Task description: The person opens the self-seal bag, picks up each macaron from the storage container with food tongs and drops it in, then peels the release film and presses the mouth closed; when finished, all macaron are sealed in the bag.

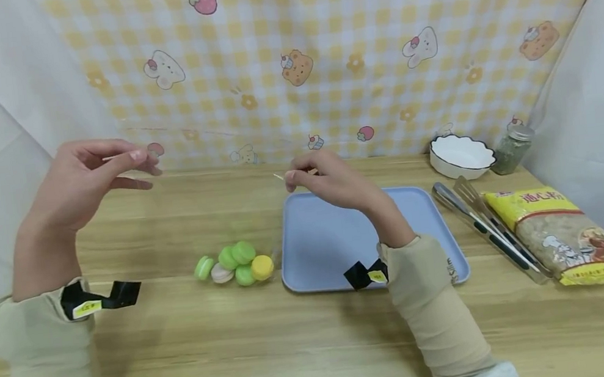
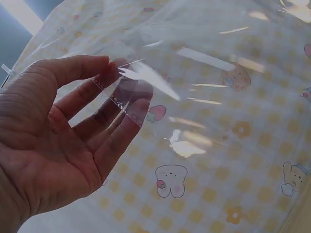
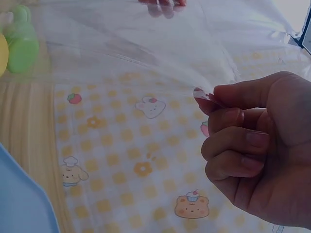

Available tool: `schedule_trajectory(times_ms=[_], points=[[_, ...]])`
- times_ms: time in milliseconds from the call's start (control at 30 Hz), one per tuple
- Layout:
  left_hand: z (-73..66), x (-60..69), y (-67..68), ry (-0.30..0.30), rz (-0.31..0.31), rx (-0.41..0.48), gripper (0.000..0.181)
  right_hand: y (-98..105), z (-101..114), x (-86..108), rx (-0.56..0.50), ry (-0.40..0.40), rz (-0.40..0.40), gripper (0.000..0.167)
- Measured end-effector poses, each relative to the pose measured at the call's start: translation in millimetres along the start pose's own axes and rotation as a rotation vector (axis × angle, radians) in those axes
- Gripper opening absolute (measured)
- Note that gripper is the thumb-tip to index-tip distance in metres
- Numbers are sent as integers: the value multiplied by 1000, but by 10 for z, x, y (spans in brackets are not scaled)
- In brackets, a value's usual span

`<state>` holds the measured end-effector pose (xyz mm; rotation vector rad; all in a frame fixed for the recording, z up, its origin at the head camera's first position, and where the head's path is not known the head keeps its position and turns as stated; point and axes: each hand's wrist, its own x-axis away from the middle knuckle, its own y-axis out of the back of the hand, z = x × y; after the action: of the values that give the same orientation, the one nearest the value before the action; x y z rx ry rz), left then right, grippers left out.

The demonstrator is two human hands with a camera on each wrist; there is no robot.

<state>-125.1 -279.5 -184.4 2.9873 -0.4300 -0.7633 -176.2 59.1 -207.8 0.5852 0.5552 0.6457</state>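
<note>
A clear plastic bag point(image 2: 194, 121) stretches between my two hands, raised above the table; in the head view it is almost invisible. My left hand point(image 1: 88, 177) pinches its seamed edge between thumb and index finger, the other fingers spread behind the film. At the other end, my right hand point(image 1: 329, 182) pinches a gathered corner of the bag point(image 3: 146, 53), its remaining fingers curled in. Below and between the hands lies a small cluster of macarons point(image 1: 242, 253), several green, one yellow point(image 1: 262, 267) and one whitish point(image 1: 222, 273).
A blue tray point(image 1: 335, 240) lies under my right forearm. To the right are metal tongs point(image 1: 477, 222), a slotted turner point(image 1: 471, 195) and a yellow-ended food packet point(image 1: 566, 234). A white scalloped dish point(image 1: 461, 156) and a glass jar point(image 1: 513, 148) stand behind them, near the checked cloth point(image 1: 267, 63).
</note>
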Motion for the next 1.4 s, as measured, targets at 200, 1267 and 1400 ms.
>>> schedule_trajectory(times_ms=[200, 1267, 1400], points=[[3, -21, -54, -37, 40, 44, 17, 54, -57, 1, -6, -73, -12, 24], [-202, 68, -1167, 5, 78, -744, 17, -342, 545, 98, 425, 587, -464, 7], [-230, 95, -1202, 3, 114, -759, 18, -354, 551, 99, 409, 607, -461, 6]])
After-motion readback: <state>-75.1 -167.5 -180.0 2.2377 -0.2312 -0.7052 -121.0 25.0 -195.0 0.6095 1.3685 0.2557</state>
